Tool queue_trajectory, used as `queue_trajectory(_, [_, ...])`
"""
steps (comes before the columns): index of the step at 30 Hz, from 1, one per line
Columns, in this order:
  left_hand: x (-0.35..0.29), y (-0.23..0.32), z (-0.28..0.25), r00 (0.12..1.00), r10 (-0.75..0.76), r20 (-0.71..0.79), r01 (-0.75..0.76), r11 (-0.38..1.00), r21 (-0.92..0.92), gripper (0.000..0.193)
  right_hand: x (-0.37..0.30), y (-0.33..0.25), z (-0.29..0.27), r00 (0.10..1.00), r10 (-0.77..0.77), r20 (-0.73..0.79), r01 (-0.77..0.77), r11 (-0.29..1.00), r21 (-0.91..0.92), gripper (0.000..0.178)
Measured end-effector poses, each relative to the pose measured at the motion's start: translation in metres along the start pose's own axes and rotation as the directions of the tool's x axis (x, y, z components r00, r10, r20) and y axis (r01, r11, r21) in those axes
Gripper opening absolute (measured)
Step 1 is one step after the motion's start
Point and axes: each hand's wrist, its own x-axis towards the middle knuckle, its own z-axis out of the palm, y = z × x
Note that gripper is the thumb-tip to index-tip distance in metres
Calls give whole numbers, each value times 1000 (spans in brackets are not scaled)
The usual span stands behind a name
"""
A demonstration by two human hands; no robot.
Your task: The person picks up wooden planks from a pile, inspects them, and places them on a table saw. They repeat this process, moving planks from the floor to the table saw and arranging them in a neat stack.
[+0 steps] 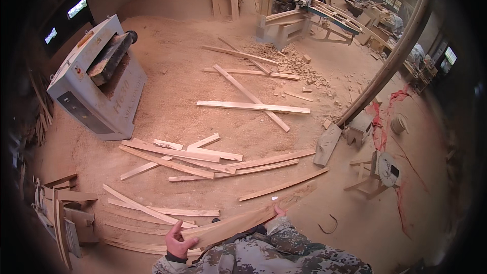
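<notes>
Across the front of my body I carry a long wooden plank (234, 223), which slants up from lower left to right. My left hand (179, 242) grips it close to its left end, the thumb on the near side and the fingers at the far edge. My right hand (279, 210) holds it farther along, toward the right end; part of that hand is hidden behind the wood. Just beyond the plank a single thin board (284, 183) lies on the sawdust-covered floor.
Several loose boards (172, 152) lie crossed on the floor, with more (253, 106) farther off. A planer machine (101, 81) stands at left, a saw machine (304, 7) at the back. Offcuts (299, 66) are heaped near it. A slanting pole (390, 66) and round blade (388, 170) are at right.
</notes>
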Motion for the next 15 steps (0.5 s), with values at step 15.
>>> queue_trajectory(15, [5, 7, 116, 970, 56, 235, -125, 949, 290, 65, 41, -41, -50, 963, 18, -269, -68, 982, -178, 47])
